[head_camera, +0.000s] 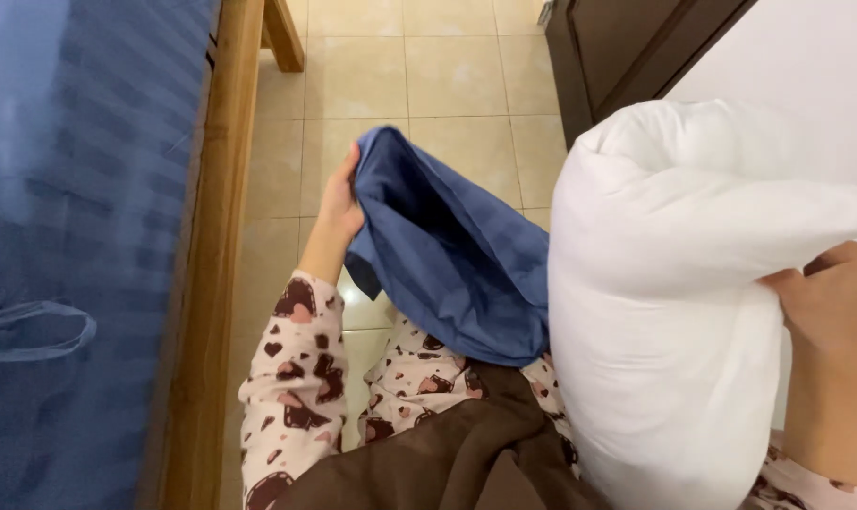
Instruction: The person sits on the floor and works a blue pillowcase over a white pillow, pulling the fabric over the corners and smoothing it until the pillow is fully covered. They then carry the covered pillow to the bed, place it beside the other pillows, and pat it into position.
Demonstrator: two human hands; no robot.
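The person wears pale pink pyjamas printed with dark brown and rose hearts and blotches. The left sleeve [291, 378] ends just short of the wrist, leaving the left hand [341, 200] bare. Beside that sleeve, the same print covers the legs [419, 378], and a brown cloth [447, 453] hangs over them.

Left hand [341, 200] grips edge of blue pillowcase [452, 260], mouth hanging open. Right hand [830, 297] at 3 o'clock clutches white pillow [669, 312]. Wooden bed frame [213, 274], blue sheet [79, 236] at 9 o'clock. Tiled floor [447, 80] at 12.
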